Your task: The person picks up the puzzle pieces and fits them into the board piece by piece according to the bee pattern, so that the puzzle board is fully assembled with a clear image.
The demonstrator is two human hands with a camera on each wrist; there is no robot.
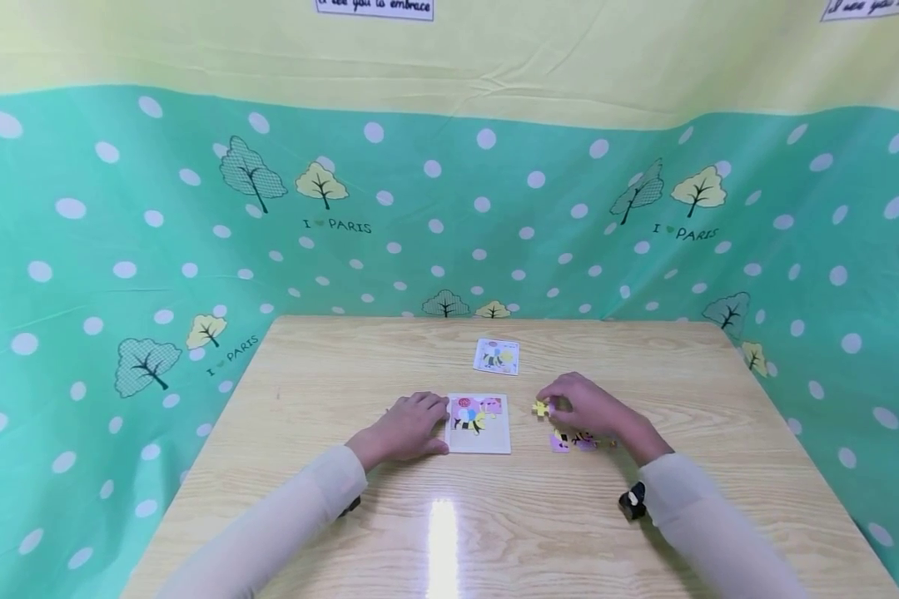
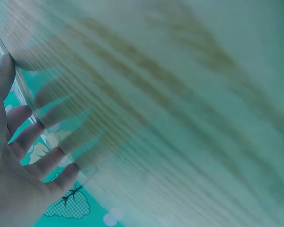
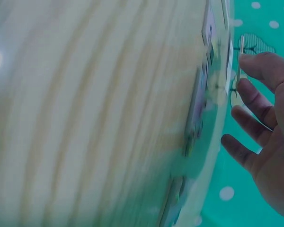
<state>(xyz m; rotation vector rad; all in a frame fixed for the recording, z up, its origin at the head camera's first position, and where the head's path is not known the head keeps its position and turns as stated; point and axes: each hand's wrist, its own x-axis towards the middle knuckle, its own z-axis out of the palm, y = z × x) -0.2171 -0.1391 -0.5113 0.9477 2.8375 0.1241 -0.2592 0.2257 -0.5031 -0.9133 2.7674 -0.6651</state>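
Note:
A square white puzzle board (image 1: 498, 437) lies on the table, its upper left part filled with joined pieces showing a bee and balloons (image 1: 468, 414). My left hand (image 1: 412, 426) rests along the board's left edge, fingers relaxed near the far corner and thumb near the close one. In the left wrist view those fingers are spread against the tabletop. Right of the board, my right hand (image 1: 580, 405) pinches a yellow puzzle piece (image 1: 541, 408) between thumb and fingertips. The right wrist view shows this piece (image 3: 241, 52) edge-on, raised above the table, the other fingers loosely bent.
Several loose puzzle pieces (image 1: 559, 442) lie below my right hand. A small picture card (image 1: 497, 356) with the bee design lies beyond the board. The wooden table (image 1: 330, 358) meets a green dotted curtain (image 1: 389, 274) at its back and sides.

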